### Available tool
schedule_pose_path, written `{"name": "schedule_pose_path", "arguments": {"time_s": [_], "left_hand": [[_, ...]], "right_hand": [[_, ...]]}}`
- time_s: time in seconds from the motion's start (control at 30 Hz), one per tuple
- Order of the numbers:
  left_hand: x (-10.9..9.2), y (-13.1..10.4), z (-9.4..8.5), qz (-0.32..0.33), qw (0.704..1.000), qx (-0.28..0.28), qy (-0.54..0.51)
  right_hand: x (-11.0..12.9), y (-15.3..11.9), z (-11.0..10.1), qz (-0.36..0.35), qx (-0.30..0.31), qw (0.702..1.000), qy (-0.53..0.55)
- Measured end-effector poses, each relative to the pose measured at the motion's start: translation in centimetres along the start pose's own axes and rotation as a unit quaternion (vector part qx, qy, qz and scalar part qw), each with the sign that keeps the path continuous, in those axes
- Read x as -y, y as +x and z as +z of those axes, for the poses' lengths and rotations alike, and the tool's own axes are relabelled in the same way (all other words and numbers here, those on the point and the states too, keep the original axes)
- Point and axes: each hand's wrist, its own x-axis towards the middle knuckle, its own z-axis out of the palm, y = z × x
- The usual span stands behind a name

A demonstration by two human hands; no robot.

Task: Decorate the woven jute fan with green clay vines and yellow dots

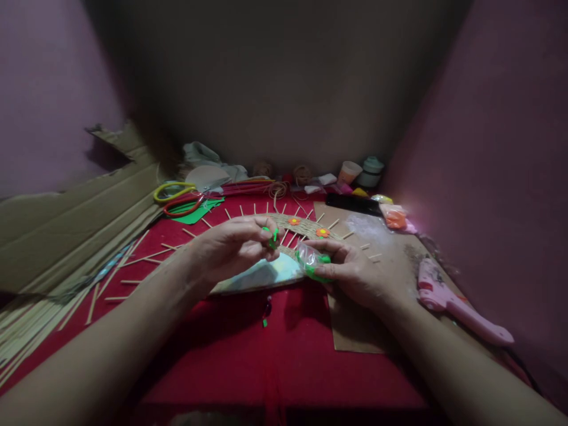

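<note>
My left hand [235, 244] pinches a small green piece, which looks like modelling clay [272, 238], between thumb and fingers. In my right hand [359, 269] is a clear plastic packet [309, 255] with more green showing in and around it. Beneath both hands lies a half-round craft piece with thin sticks [254, 208] fanning outward and a woven twine band [306, 223]. Two orange flowers with yellow centres, one an upper flower [293, 221] and one a lower flower [322, 232], sit on the band. A pale blue painted panel [261, 273] forms its inner part, partly hidden by my left hand.
A pink glue gun [461, 310] lies on the right, near brown cardboard [355, 331]. Scissors with yellow and red handles [181, 204] rest on green sheets [199, 212] at the left. Along the back stand a cup [349, 173] and a jar [371, 173].
</note>
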Motion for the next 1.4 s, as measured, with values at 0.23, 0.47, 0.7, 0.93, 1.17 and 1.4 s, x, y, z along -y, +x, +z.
{"name": "schedule_pose_path", "arguments": {"time_s": [0.23, 0.47, 0.7, 0.93, 1.17, 1.4], "left_hand": [[0.4, -0.2, -0.5, -0.077, 0.996, 0.022, 0.045], [0.4, -0.1, -0.2, -0.049, 0.998, 0.02, -0.019], [0.6, 0.1, 0.0, -0.05, 0.998, -0.019, -0.046], [1.2, -0.1, 0.0, -0.024, 1.0, 0.001, -0.018], [0.8, -0.3, -0.1, -0.028, 0.998, 0.035, -0.048], [0.8, 0.7, -0.1, -0.004, 0.996, -0.076, -0.043]], "right_hand": [[0.0, -0.1, 0.0, -0.002, 0.002, 1.0, -0.004], [-0.3, 0.1, -0.1, -0.006, 0.0, 1.0, -0.001], [-0.1, 0.0, 0.1, 0.003, -0.015, 1.0, -0.01], [0.2, -0.2, 0.3, 0.004, -0.008, 1.0, -0.003], [0.1, -0.1, 0.2, 0.002, -0.007, 1.0, -0.009], [0.1, 0.0, 0.1, -0.002, -0.007, 1.0, 0.007]]}}
